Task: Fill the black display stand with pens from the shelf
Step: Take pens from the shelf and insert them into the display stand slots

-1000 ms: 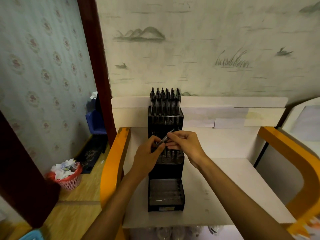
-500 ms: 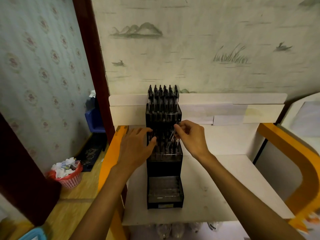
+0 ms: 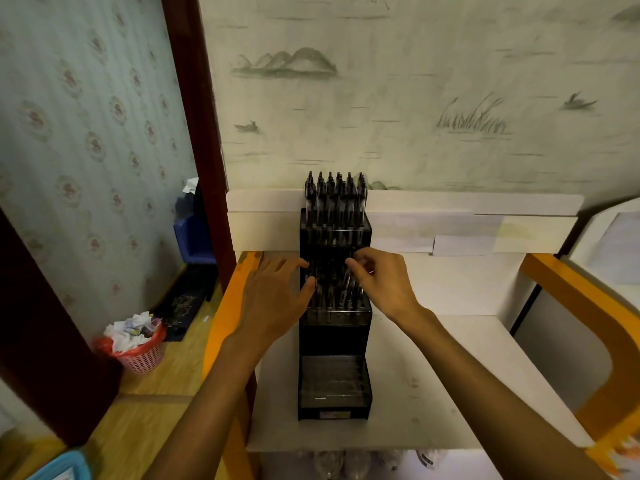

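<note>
A white shelf (image 3: 433, 382) is carrying the black display stand (image 3: 334, 341), standing against the wallpapered wall. The left hand (image 3: 277, 296) is resting flat-fingered against the stand's left side. The right hand (image 3: 381, 282) is pinching a pen (image 3: 348, 282) over the middle tier, its long axis near upright. Slot positions are too dark to resolve. The front tier is lying empty.

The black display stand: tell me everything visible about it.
The black display stand is a tall, stepped rack of dark, plastic-looking material, upright on the white shelf against the back panel. Its top tier is packed with upright dark pens, its middle tier holds several, and its bottom tray looks empty. The left hand touches its left side; the right hand reaches into the middle tier.
</note>
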`<action>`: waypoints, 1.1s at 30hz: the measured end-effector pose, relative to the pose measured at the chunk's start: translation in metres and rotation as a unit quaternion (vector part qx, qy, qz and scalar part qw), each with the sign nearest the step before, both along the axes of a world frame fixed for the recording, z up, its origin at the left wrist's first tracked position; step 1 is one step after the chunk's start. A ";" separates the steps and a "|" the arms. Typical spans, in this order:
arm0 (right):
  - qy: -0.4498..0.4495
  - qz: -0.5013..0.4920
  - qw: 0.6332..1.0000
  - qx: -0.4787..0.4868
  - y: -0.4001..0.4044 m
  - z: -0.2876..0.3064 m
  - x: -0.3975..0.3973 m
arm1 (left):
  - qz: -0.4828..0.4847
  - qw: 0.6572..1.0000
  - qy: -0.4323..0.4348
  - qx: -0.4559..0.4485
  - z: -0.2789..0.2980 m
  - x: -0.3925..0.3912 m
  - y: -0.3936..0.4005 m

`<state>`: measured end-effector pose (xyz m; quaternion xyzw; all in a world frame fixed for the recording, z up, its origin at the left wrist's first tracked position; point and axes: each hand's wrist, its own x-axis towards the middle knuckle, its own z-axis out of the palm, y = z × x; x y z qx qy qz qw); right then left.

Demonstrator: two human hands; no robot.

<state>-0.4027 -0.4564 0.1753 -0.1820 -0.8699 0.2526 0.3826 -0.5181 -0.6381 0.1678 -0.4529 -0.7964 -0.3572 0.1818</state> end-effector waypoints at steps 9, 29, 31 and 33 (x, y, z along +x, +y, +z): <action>-0.052 -0.010 0.998 0.015 -0.010 0.003 -0.005 | -0.012 0.999 -0.039 0.014 -0.006 0.003 -0.001; -0.131 -0.106 0.986 0.015 -0.023 -0.031 0.038 | -0.082 0.996 -0.009 -0.038 -0.022 0.032 0.016; -0.125 -0.116 0.985 0.019 -0.018 -0.031 0.056 | -0.096 0.994 -0.009 -0.054 -0.022 0.045 0.027; -0.129 -0.130 0.983 0.020 -0.011 -0.031 0.077 | -0.110 0.992 -0.007 -0.063 -0.022 0.061 0.041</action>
